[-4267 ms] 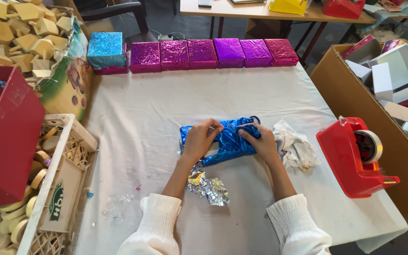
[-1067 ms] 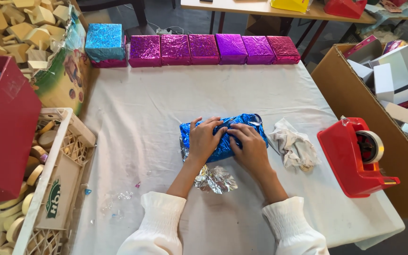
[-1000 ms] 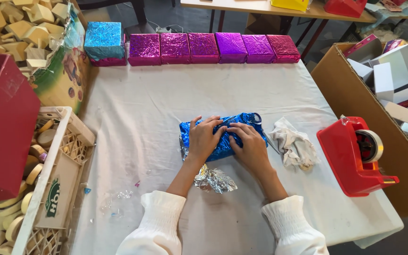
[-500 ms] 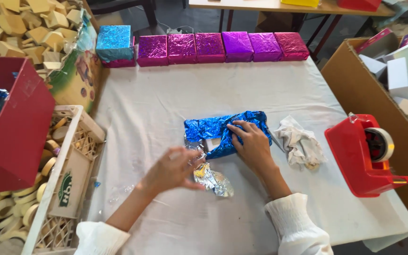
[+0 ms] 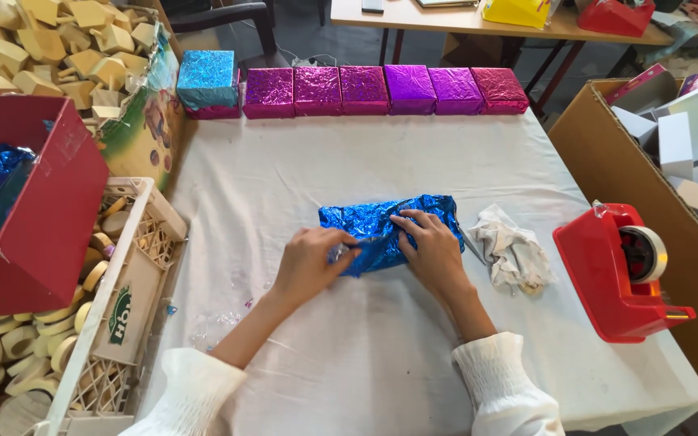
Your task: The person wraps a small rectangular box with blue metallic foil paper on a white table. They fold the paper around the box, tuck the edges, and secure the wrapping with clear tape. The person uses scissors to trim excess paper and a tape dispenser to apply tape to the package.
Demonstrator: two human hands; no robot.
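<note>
Between hands: parcel (image 5: 381,228)
Right of right hand (image 5: 434,252): rag (image 5: 510,252), then dispenser (image 5: 624,270)
Left of left hand (image 5: 310,262): crate (image 5: 135,266)
Beyond hands: box row (image 5: 385,89)

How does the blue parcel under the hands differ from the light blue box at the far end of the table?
The blue parcel is dark blue, crumpled and loose; the light blue box is paler, with tight, flat faces. The parcel lies mid-table under both hands; the box rests untouched on a pink box. Both wear shiny foil.

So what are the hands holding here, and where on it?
Both hold the blue foil parcel: left hand grips its near-left edge, right hand presses flat on its right half.
</note>
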